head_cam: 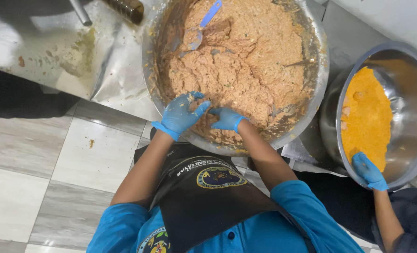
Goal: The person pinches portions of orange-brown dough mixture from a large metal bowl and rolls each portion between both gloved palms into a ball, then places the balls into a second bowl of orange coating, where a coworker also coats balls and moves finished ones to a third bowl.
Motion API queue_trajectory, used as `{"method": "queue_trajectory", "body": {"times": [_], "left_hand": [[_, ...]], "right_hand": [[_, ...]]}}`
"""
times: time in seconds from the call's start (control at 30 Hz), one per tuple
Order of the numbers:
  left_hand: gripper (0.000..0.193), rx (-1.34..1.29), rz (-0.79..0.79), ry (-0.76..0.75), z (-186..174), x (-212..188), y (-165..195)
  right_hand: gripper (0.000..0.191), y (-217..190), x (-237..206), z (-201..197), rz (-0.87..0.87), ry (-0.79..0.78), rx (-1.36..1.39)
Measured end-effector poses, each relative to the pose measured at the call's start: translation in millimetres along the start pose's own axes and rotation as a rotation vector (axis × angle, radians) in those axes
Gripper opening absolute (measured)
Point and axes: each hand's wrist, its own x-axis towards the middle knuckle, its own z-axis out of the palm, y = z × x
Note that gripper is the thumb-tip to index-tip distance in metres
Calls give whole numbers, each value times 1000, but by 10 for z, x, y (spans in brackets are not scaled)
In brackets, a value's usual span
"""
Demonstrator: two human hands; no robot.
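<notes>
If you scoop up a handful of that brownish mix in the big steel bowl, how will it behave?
The brownish minced mixture looks moist and pasty, so it probably clumps and holds a pressed shape. Smears on the large steel bowl suggest it sticks, likely to the blue-gloved left hand and right hand too. It seems soft, not stiff.

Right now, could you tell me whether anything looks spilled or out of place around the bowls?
Yes: yellowish-brown smears soil the steel worktop left of the large steel bowl of brown mixture, and a small crumb lies on the grey floor tiles. A blue-handled scraper sits half-buried in the mixture.
</notes>
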Motion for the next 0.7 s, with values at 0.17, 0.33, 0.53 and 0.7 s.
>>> {"method": "queue_trajectory", "body": {"times": [0.17,0.33,0.53,0.7], "left_hand": [[46,-49,2,10,92,-19,29],[43,-65,-75,-99,181,3,-18],[40,-577,-212,-240,510,32,-295],[64,-1090,-726,-259,872,69,-335]], "right_hand": [[87,-79,11,14,19,-172,-106],[94,-16,-50,-5,53,-287,45],[74,210,-251,-87,90,-247,723],[58,294,-458,-165,20,78,1067]]}}
